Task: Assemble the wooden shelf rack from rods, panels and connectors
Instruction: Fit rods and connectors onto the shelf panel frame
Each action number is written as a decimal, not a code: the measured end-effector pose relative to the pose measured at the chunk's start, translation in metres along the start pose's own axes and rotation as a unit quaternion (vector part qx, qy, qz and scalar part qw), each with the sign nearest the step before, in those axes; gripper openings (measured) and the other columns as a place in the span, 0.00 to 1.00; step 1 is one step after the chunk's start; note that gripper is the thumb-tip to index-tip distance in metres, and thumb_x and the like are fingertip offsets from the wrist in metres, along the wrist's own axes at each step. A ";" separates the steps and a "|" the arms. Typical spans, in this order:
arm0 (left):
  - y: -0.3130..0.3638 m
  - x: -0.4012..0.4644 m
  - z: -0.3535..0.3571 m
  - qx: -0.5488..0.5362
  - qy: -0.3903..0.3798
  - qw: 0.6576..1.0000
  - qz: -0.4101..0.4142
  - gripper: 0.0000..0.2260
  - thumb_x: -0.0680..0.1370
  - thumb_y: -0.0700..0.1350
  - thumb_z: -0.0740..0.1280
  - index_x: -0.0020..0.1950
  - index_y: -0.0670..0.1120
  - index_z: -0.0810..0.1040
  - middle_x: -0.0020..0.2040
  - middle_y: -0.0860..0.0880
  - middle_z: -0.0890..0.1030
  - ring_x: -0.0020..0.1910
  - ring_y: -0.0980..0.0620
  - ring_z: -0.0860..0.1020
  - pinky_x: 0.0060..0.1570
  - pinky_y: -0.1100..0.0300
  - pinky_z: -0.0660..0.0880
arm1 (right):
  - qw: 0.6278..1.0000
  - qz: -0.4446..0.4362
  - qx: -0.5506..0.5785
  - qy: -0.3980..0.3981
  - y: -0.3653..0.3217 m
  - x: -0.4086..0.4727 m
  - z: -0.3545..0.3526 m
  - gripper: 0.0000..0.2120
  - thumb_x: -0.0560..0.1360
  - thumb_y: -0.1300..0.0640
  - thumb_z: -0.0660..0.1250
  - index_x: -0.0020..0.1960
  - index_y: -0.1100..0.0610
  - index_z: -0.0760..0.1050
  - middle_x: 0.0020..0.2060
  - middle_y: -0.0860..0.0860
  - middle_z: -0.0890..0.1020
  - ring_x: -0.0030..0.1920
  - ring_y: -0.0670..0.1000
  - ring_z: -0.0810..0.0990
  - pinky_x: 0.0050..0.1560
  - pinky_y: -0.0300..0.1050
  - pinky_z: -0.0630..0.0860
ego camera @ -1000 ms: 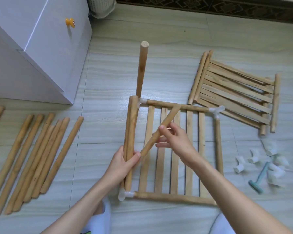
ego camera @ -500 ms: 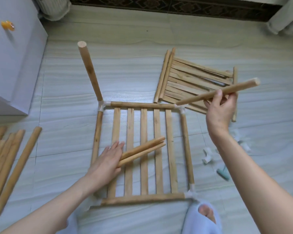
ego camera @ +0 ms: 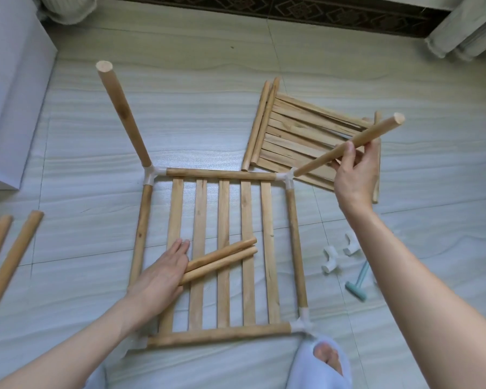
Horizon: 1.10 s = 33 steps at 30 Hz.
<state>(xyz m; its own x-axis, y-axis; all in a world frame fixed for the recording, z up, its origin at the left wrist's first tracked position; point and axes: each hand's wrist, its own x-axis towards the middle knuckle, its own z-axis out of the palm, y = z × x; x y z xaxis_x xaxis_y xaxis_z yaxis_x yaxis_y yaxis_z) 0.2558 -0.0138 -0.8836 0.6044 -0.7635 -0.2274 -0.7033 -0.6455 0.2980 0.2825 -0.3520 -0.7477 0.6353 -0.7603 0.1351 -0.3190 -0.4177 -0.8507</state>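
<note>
Rod (ego camera: 348, 146) pinched in right hand (ego camera: 354, 175); left hand (ego camera: 163, 273) spread flat on two rods (ego camera: 222, 261).

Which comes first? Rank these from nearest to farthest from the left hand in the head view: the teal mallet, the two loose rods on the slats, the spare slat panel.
1. Two loose rods: touching the left hand.
2. Teal mallet: on the floor, right of the frame.
3. Spare slat panel: far right, behind the frame.

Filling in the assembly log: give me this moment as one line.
right hand: seating rod into far-right connector | left hand: pinning two spare rods | far-left post: fitted
</note>
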 end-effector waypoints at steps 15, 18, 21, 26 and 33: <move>-0.017 -0.021 -0.001 0.004 0.002 1.000 0.007 0.30 0.46 0.39 0.81 0.45 0.42 0.76 0.62 0.39 0.77 0.63 0.43 0.73 0.56 0.56 0.70 | 0.997 -0.004 0.002 -0.075 -0.019 0.010 0.022 0.03 0.81 0.54 0.55 0.54 0.47 0.63 0.46 0.47 0.76 0.54 0.51 0.77 0.58 0.54 0.76; -0.017 -0.023 0.002 0.001 0.005 1.000 0.005 0.29 0.47 0.39 0.82 0.45 0.43 0.75 0.62 0.39 0.76 0.62 0.42 0.74 0.57 0.54 0.70 | 0.998 -0.011 -0.014 -0.068 -0.018 0.015 0.024 0.04 0.81 0.54 0.55 0.55 0.48 0.64 0.49 0.49 0.76 0.55 0.52 0.77 0.58 0.55 0.76; -0.016 -0.024 0.004 0.008 0.014 1.000 -0.005 0.29 0.48 0.39 0.82 0.47 0.41 0.76 0.63 0.38 0.76 0.63 0.41 0.74 0.58 0.52 0.68 | 0.999 0.043 0.012 -0.025 -0.016 0.019 0.022 0.12 0.81 0.55 0.54 0.64 0.56 0.66 0.52 0.50 0.74 0.57 0.53 0.76 0.57 0.52 0.77; -0.015 -0.026 0.002 0.026 0.012 1.000 0.002 0.28 0.48 0.39 0.81 0.44 0.41 0.77 0.62 0.37 0.76 0.62 0.40 0.75 0.58 0.49 0.68 | 0.997 0.020 -0.047 -0.061 -0.014 0.013 0.022 0.13 0.81 0.55 0.56 0.64 0.57 0.66 0.50 0.48 0.75 0.55 0.52 0.77 0.56 0.47 0.76; -0.013 -0.022 -0.002 0.017 0.001 1.000 0.014 0.29 0.45 0.38 0.81 0.41 0.43 0.74 0.59 0.36 0.78 0.59 0.38 0.77 0.51 0.47 0.76 | 0.991 -0.001 -0.099 -0.086 -0.019 0.008 0.031 0.09 0.79 0.53 0.60 0.56 0.58 0.68 0.41 0.44 0.74 0.46 0.47 0.75 0.49 0.42 0.72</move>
<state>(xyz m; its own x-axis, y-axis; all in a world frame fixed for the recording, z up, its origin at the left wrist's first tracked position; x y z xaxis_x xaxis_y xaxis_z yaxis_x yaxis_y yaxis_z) 0.2525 0.0117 -0.8805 0.5847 -0.7813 -0.2182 -0.7325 -0.6241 0.2719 0.3156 -0.3352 -0.7465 0.7408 -0.6709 0.0339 -0.4389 -0.5216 -0.7317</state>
